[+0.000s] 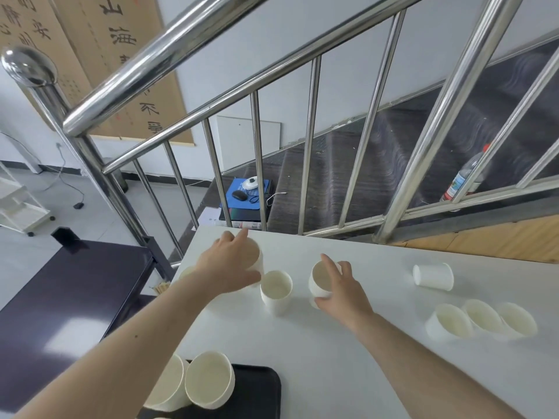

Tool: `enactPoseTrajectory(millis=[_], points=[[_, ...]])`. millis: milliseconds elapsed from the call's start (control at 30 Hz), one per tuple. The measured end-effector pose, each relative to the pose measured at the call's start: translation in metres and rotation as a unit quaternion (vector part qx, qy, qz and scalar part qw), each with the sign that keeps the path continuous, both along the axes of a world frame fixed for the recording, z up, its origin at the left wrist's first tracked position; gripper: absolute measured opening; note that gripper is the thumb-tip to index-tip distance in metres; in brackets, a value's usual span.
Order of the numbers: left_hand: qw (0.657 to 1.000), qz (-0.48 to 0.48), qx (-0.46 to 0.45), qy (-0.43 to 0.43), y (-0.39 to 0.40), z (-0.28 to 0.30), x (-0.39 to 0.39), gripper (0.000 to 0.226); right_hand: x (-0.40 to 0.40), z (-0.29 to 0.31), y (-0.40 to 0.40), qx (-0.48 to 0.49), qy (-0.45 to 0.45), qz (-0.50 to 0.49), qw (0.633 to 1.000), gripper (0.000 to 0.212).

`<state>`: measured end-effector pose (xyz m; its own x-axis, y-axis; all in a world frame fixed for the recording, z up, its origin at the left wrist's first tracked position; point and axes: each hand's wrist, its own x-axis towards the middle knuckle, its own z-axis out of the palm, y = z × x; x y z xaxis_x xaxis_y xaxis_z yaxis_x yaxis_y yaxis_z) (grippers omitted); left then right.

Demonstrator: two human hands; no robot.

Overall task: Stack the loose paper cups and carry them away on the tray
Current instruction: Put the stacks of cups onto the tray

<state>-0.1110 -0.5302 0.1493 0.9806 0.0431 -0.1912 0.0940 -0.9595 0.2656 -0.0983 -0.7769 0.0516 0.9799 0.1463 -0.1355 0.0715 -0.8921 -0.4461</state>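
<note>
While its fingers curl round one upright cup (256, 259), the left hand (230, 261) reaches across the white table (348, 358); the right hand (341, 293) grips a tilted cup (320, 281), mouth facing the camera. Between them stands a free cup (276, 291), mouth up. To the right, one cup lies on its side (433, 276) beyond three leaning cups (481, 322). Two more (196, 382) sit on the black tray (257, 397) near the table's front edge.

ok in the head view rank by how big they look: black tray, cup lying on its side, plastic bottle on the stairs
1. black tray, partly cut off by the frame edge
2. plastic bottle and cup lying on its side: look alike in size; the bottle is farther off, so I won't rank them.
</note>
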Motion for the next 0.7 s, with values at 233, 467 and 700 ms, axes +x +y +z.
enactPoseTrajectory(millis=[233,467,700], points=[[0.997,-0.066,-0.026,-0.030,-0.032,0.014,0.000,0.096,0.001,0.022,-0.003,-0.001,-0.022,0.006,1.000,0.089],[0.994,-0.101,-0.020,0.032,-0.049,-0.032,0.009,0.087,-0.016,0.029,-0.015,-0.011,-0.014,0.010,1.000,0.089],[0.983,-0.130,0.032,0.122,-0.054,-0.070,0.018,0.094,-0.037,0.023,-0.037,-0.009,0.018,-0.045,0.999,0.087]])
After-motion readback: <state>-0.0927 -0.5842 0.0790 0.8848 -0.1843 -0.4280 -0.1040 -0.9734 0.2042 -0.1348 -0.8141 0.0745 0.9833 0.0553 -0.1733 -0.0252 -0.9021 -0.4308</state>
